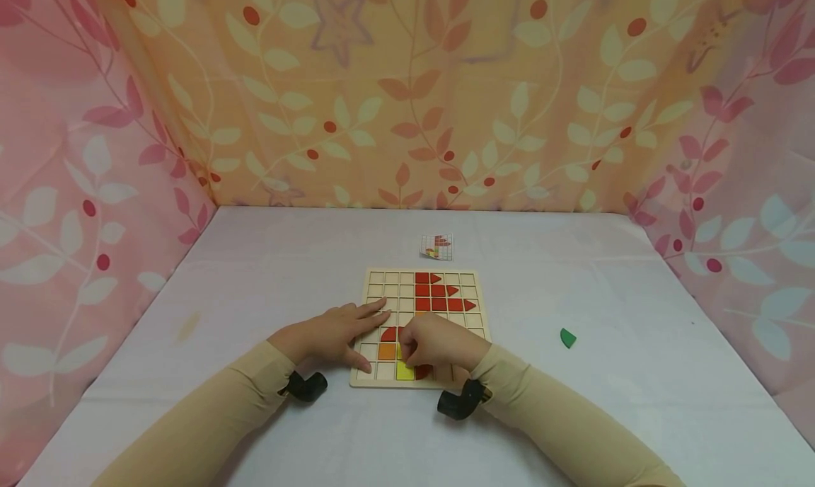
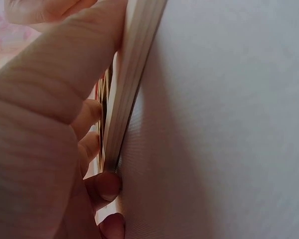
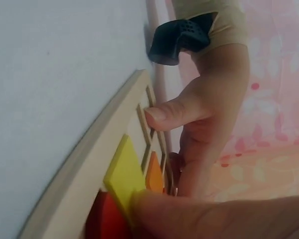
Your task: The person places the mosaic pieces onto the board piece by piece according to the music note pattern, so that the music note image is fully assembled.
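A wooden grid board [image 1: 376,289] lies on the white table, holding red, orange and yellow pieces. My left hand [image 1: 334,331] rests over its left side, fingers spread; in the left wrist view the thumb [image 2: 65,64] lies along the board edge [image 2: 134,64]. My right hand [image 1: 442,340] is bent over the lower middle, its fingertips curled at a yellow piece partly hidden by them. A yellow square [image 1: 405,371] shows in the front row; an orange square [image 1: 386,351] and a red rounded piece [image 1: 388,334] lie to the left of the right hand.
A small printed pattern card [image 1: 437,247] lies beyond the board, one corner curled up. To the right sits a green quarter-round piece [image 1: 568,338]. Rows of red squares ending in triangles [image 1: 439,304] fill the upper right of the board. Patterned cloth walls [image 1: 407,119] enclose the table.
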`<state>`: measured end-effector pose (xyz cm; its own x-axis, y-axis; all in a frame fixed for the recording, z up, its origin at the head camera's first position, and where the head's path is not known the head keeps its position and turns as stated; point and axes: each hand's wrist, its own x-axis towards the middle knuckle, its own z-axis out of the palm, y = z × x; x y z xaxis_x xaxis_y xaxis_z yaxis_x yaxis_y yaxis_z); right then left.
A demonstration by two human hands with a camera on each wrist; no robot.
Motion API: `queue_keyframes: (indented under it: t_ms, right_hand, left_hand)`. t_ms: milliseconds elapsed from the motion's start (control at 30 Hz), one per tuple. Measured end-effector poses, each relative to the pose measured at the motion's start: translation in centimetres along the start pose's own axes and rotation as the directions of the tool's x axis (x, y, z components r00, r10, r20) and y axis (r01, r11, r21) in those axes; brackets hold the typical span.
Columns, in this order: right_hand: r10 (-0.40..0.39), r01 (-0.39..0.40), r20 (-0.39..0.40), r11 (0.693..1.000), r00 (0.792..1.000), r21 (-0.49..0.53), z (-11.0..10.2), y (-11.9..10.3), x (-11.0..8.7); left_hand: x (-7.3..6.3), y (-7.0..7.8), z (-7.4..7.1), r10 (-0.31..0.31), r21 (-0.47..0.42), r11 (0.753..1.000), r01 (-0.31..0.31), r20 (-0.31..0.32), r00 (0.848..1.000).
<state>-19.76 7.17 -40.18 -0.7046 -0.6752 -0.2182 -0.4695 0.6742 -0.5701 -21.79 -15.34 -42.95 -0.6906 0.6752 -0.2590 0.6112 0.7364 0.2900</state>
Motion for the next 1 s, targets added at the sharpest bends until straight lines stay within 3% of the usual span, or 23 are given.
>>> queue_keyframes:
  t_ms: [300, 600, 800, 1000]
  right_hand:
    - [-0.011, 0.011, -0.004, 1.000, 1.000, 0.028, -0.4, 0.5, -0.3]
    - [-0.004, 0.010, -0.078, 0.997, 0.997, 0.072, -3.4, 2.5, -2.0]
    - [0.075, -0.054, -0.150, 0.989, 0.986, 0.137, -5.6, 4.7, -4.1]
    - [0.183, -0.148, -0.223, 0.975, 0.957, 0.166, -7.8, 7.5, -6.8]
  left_hand:
    - [0.0, 0.0, 0.0, -0.009, 0.005, 1.000, 0.009, 0.003, 1.000]
    - [0.1, 0.1, -0.1, -0.021, -0.010, 1.000, 0.022, 0.019, 1.000]
    - [0.2, 0.2, 0.0, -0.042, -0.013, 0.999, 0.043, 0.023, 0.999]
    - [0.1, 0.2, 0.0, -0.038, -0.012, 0.999, 0.039, 0.022, 0.999]
